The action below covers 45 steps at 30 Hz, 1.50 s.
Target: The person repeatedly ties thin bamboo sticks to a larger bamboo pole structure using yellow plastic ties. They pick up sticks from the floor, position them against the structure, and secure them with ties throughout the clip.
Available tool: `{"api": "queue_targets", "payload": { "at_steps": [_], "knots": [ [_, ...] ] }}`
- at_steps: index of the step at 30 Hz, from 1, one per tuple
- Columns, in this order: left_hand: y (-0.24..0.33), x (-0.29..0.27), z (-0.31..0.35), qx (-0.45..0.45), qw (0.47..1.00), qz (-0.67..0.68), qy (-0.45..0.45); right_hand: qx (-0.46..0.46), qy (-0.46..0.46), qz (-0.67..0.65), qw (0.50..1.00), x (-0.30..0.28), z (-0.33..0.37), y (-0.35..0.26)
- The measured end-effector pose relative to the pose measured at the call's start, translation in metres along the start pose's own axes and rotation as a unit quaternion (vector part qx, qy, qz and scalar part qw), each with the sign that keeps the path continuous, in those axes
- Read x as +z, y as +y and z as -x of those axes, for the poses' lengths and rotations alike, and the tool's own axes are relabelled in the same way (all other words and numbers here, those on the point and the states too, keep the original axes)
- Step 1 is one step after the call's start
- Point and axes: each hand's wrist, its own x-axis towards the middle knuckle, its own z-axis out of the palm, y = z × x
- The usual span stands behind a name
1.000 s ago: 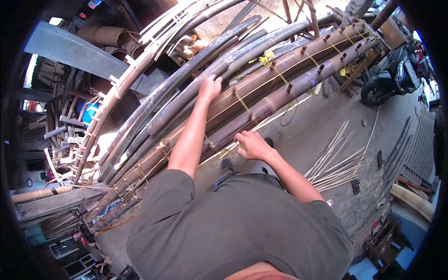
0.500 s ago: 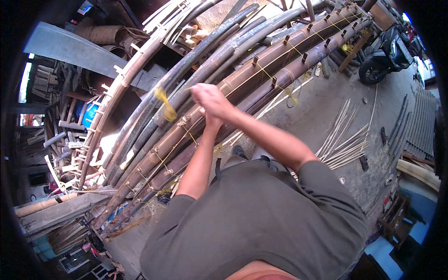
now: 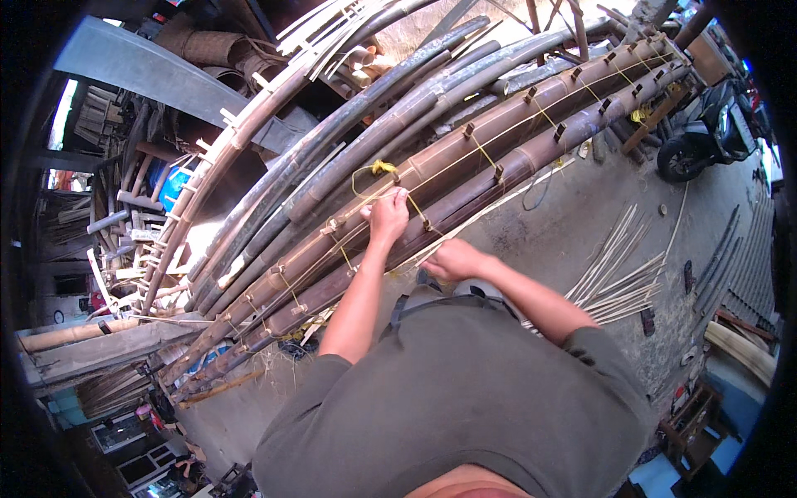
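Observation:
Two long brown bamboo poles [image 3: 446, 161] run side by side, bowed, with short pegs and yellow cord lashed across them. My left hand [image 3: 388, 216] is closed over the farther pole, beside a peg. Thin yellow cord [image 3: 354, 183] loops down toward its fingers from a small yellow cord bundle [image 3: 382, 168] at that pole's far edge. Just on my side of the nearer pole [image 3: 465, 199], my right hand [image 3: 457, 261] is curled closed; what it holds, if anything, is hidden. A lashed cord [image 3: 417, 207] crosses between the poles by the left hand.
Several dark bamboo poles [image 3: 365, 141] lie beyond, with a pegged curved pole [image 3: 217, 158] to the left. Thin split sticks [image 3: 618, 278] are spread on the floor at right. A parked motorbike [image 3: 706, 137] stands at the far right, near corrugated sheets [image 3: 755, 241].
My hands, together before, are now apart: the right has come down toward me, the left is on the far pole. The yellow bundle, blurred in the air before, now rests at that pole.

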Motion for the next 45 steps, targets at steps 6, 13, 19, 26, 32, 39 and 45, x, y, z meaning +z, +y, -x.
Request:
{"api": "queue_targets", "payload": {
  "at_steps": [6, 13, 19, 26, 32, 39, 45],
  "knots": [
    [0.041, -0.048, -0.060, 0.052, 0.959, 0.275, 0.049, 0.141, -0.055, -0.155, 0.976, -0.028, -0.028, -0.050],
    [-0.029, 0.007, -0.137, 0.007, 0.996, -0.018, 0.091, 0.090, -0.015, 0.070, 0.993, -0.016, -0.014, -0.047],
    [-0.056, -0.081, -0.083, 0.087, 0.995, 0.019, 0.039, 0.113, -0.003, -0.105, 0.988, 0.040, -0.034, -0.100],
    [-0.191, -0.098, 0.062, 0.061, 0.983, 0.036, -0.170, 0.255, 0.335, -0.815, 0.399, 0.112, -0.073, -0.159],
    [-0.247, -0.041, 0.073, 0.084, 0.976, 0.199, -0.005, 0.054, 0.265, -0.388, 0.881, 0.057, -0.206, -0.244],
    [-0.153, -0.102, 0.075, -0.025, 0.996, 0.046, -0.075, 0.232, -0.061, 0.216, 0.946, 0.020, -0.262, -0.126],
    [-0.188, -0.082, 0.071, 0.014, 0.997, 0.055, -0.045, 0.002, -0.116, -0.288, 0.951, -0.016, -0.165, -0.188]
  ]
}}
